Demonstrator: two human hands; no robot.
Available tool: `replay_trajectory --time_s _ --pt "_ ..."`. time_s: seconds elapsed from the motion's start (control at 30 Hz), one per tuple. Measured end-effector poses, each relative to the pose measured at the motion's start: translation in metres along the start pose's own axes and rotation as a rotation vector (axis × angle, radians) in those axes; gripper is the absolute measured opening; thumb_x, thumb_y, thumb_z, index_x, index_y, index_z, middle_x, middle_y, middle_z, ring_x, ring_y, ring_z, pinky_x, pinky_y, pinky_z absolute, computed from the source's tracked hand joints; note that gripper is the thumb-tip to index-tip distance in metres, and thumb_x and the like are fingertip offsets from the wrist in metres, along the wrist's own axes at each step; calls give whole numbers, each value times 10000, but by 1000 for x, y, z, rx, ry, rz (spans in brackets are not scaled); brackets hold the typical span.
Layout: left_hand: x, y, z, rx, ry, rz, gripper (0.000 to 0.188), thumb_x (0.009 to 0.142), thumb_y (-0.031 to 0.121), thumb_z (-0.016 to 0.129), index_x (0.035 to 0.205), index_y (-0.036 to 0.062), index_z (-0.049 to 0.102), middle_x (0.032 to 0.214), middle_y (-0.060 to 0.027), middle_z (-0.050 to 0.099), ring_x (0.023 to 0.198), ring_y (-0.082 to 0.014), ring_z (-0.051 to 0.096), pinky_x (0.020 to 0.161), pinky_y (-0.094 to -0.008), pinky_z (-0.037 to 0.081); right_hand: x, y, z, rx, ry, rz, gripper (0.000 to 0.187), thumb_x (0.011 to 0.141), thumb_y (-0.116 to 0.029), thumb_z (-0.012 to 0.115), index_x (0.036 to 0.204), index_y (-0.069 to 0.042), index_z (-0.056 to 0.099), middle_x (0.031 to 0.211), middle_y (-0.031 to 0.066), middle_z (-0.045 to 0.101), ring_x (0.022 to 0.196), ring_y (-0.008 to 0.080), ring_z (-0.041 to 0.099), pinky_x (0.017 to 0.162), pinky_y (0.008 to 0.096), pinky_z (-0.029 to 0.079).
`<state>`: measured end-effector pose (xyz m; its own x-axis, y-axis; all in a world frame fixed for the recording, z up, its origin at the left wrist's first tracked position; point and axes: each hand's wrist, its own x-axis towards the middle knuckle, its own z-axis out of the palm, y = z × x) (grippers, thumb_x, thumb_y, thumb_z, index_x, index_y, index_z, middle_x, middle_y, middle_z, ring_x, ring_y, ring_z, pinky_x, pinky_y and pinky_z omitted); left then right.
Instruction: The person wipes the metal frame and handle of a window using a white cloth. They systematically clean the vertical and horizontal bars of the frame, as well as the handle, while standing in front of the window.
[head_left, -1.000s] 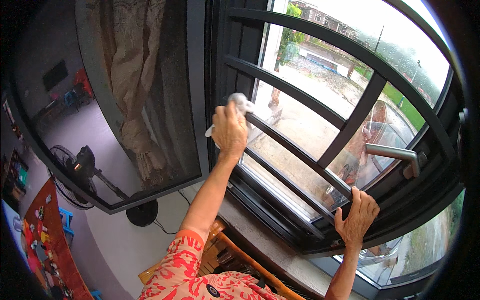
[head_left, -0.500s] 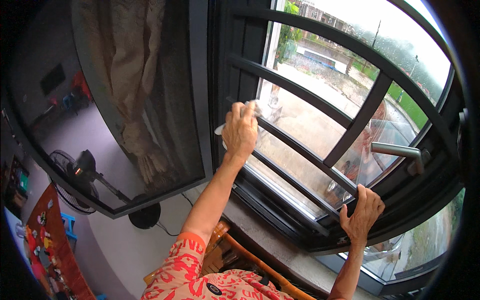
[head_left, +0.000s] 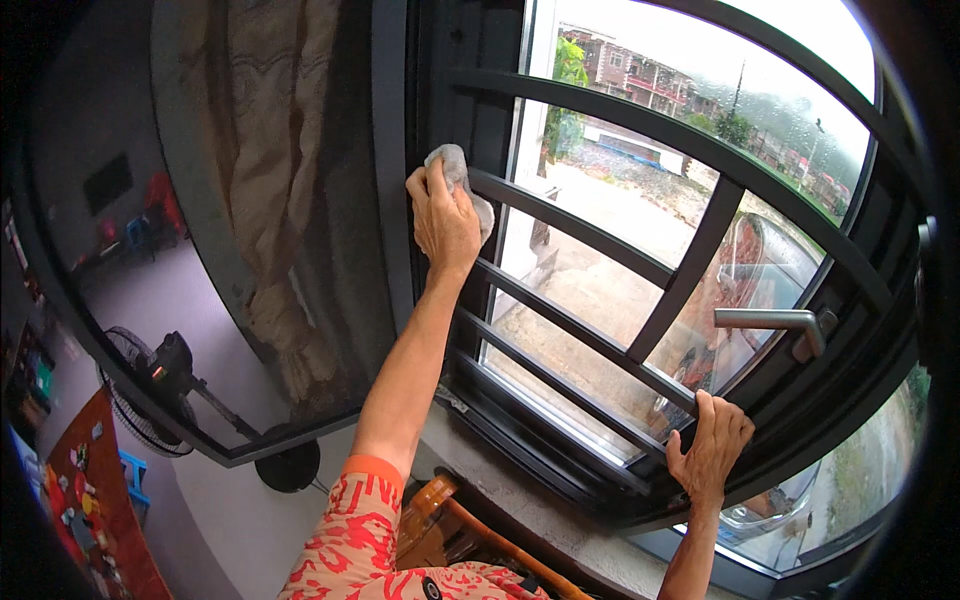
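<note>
My left hand point(head_left: 445, 228) presses a crumpled pale grey cloth point(head_left: 482, 215) against the left side of the dark window frame point(head_left: 432, 120), by the end of a crossbar. Its fingers are bent over the cloth, which sticks out above and to the right of them. Lower right, my right hand point(head_left: 712, 448) grips the end of a dark window bar point(head_left: 580, 322), thumb below it and fingertips over the top. Behind the bars is window glass with water drops on its upper part. A silver handle point(head_left: 765, 319) juts out above my right hand.
A dark-framed mesh panel point(head_left: 350, 330) swings out at left, with a tied brown curtain point(head_left: 270, 130) seen through it. Beyond stand a black fan point(head_left: 170, 365) and a red-brown table point(head_left: 85, 480) with small objects. A wooden chair point(head_left: 430, 505) stands below the sill point(head_left: 520, 470).
My left hand has moved the cloth up and left along the bars onto the frame's left side. My right hand keeps its place on the bar. The view has shifted slightly.
</note>
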<state>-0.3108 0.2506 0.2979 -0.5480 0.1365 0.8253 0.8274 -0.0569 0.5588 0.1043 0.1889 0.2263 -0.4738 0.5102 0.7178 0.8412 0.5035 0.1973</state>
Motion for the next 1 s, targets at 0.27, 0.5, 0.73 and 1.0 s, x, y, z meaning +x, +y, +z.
replay_trajectory --time_s 0.27,0.5,0.73,1.0 --pt "-6 8 1 -71 -133 -6 388 926 104 471 1311 135 514 1250 -144 415 1048 -373 586 866 -474 507 2 -4 -1 -23 -27 22 626 635 -237 676 1212 -49 518 1104 125 503 1057 305 452 928 475 287" --pt "-49 56 -10 -251 -213 150 452 872 17 499 1304 149 524 1239 -162 390 979 -345 612 785 -439 557 1 -2 0 -17 -29 19 642 624 -223 689 1216 -48 513 1118 122 509 1062 303 457 932 471 287" --pt "-37 47 -5 -117 -178 81 412 896 77 505 1295 176 528 1191 -131 424 961 -324 607 783 -427 545 1 0 0 -14 -35 14 634 641 -247 676 1222 -47 515 1100 121 508 1056 302 459 924 469 289" --pt "-2 17 8 -50 -150 -152 401 911 105 496 1283 254 507 1144 -158 441 960 -393 615 822 -493 525 1 -1 -4 -22 -24 9 605 657 -269 667 1206 -52 535 1084 120 503 1038 297 458 906 461 293"
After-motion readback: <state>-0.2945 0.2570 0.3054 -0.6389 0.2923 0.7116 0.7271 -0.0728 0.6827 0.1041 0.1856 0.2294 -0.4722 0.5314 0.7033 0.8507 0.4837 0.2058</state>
